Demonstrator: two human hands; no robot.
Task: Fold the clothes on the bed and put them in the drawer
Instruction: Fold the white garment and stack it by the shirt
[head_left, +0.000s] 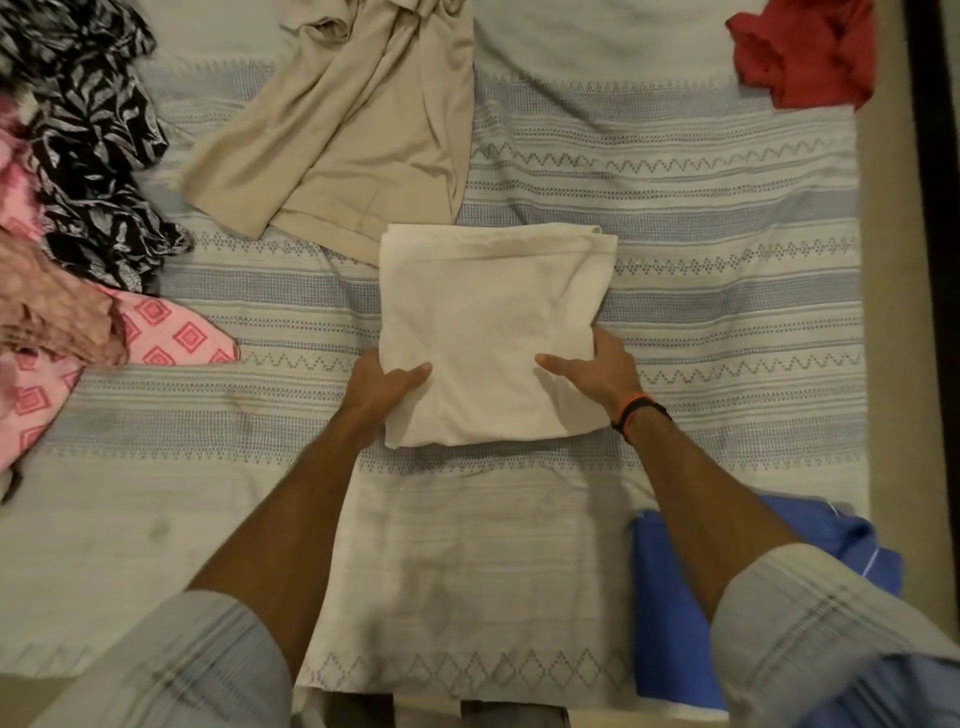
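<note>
the folded cream cloth (493, 338) lies on the bed (727, 322) between your hands. lift unevenly and the layers may slide open, since you grip only its near edges. your left hand (382, 387) and right hand (597, 371) each clasp a side, thumbs on top, fingers tucked under, forearms reaching forward.

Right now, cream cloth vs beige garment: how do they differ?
The cream cloth is folded into a neat rectangle; the beige garment lies loose and rumpled. The left hand and right hand grip the cream cloth; nothing touches the beige garment. Both lie on the striped bedspread.
</note>
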